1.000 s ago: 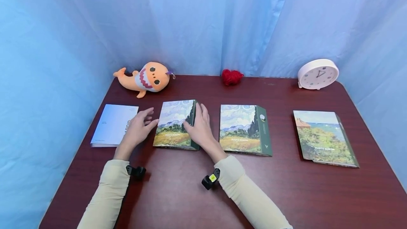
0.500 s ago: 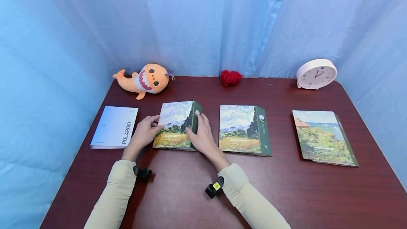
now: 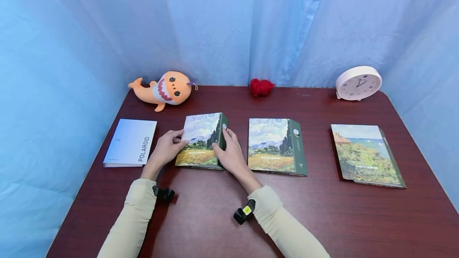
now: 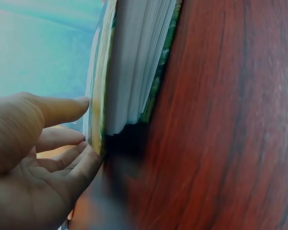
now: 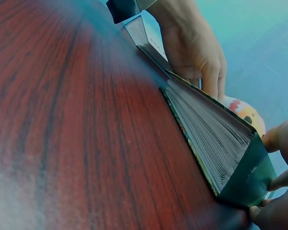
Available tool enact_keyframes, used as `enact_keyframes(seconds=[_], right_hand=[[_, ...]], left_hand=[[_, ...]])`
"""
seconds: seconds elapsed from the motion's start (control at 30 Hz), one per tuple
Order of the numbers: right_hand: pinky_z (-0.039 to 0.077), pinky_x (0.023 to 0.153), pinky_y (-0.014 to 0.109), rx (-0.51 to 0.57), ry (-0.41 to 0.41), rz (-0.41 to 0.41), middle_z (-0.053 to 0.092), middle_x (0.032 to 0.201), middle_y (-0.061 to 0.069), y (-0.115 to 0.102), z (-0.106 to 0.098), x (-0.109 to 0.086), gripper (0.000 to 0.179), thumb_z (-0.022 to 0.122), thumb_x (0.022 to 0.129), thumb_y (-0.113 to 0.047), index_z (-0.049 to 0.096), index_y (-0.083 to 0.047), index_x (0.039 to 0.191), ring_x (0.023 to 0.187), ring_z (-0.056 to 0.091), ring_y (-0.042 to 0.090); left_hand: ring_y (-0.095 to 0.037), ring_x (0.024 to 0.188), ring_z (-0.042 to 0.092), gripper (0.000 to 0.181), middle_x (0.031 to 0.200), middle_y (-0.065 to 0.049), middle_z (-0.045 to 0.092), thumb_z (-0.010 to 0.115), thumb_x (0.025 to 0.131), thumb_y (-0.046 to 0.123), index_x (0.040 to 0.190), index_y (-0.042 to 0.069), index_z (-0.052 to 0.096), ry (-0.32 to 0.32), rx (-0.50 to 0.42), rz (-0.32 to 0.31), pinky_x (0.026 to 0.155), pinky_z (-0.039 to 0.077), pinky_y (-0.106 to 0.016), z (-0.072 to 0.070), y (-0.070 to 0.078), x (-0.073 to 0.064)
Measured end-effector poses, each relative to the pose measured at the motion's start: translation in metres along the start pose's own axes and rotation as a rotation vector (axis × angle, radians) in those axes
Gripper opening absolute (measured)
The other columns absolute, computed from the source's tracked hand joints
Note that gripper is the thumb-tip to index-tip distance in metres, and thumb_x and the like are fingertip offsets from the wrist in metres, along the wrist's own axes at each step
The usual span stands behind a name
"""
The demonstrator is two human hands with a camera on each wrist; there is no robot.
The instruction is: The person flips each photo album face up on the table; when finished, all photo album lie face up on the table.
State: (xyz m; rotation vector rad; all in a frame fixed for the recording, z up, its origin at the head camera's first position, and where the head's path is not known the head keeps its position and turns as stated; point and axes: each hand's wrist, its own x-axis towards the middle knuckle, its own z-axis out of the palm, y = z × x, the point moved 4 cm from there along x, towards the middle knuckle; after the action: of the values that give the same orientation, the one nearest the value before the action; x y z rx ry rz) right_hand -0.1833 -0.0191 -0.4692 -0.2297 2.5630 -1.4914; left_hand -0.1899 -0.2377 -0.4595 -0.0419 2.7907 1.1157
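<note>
While forearms (image 3: 127, 214) (image 3: 292, 228) slant inward, hands (image 3: 165, 149) (image 3: 231, 153) grip an album (image 3: 199, 140).

The lower frame is filled by a dark red desk (image 3: 201, 222). Along its upper edge are set, left to right, an orange plush shark (image 3: 175, 86), red yarn (image 3: 261, 87) and a pale clock (image 3: 360, 85); across mid-frame are seen a POLAROID book (image 3: 127, 140), a landscape album (image 3: 198, 140), a matching album (image 3: 270, 144) and a seaside album (image 3: 367, 156).

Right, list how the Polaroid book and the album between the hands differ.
The Polaroid book has a plain blue-white cover; the album shows a painted landscape. The Polaroid book's title runs sideways, the album's straight across. The album is held; the Polaroid book is not. Both covers face up.
</note>
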Motion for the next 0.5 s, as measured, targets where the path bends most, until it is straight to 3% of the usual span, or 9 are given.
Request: enact_keyframes(seconds=[0.2,0.5], right_hand=[[0.031,0.11,0.054,0.015,0.019,0.01,0.021,0.157,0.013,0.0,-0.002,0.0,0.068,0.054,0.095,-0.037,0.027,-0.013,0.152,0.142,0.026,0.033],[0.041,0.106,0.046,0.063,0.039,0.014,0.024,0.156,0.013,-0.006,-0.011,-0.001,0.065,0.056,0.094,-0.037,0.03,-0.02,0.151,0.134,0.04,0.034]], left_hand=[[-0.028,0.108,0.06,0.056,0.128,-0.015,0.055,0.064,0.092,0.029,0.141,0.006,0.047,-0.002,-0.009,0.017,0.085,0.052,-0.043,0.003,0.003,0.0],[-0.029,0.109,0.06,0.059,0.127,-0.016,0.054,0.064,0.092,0.031,0.142,0.004,0.046,-0.02,-0.021,0.014,0.086,0.052,-0.044,0.005,0.008,0.001]])
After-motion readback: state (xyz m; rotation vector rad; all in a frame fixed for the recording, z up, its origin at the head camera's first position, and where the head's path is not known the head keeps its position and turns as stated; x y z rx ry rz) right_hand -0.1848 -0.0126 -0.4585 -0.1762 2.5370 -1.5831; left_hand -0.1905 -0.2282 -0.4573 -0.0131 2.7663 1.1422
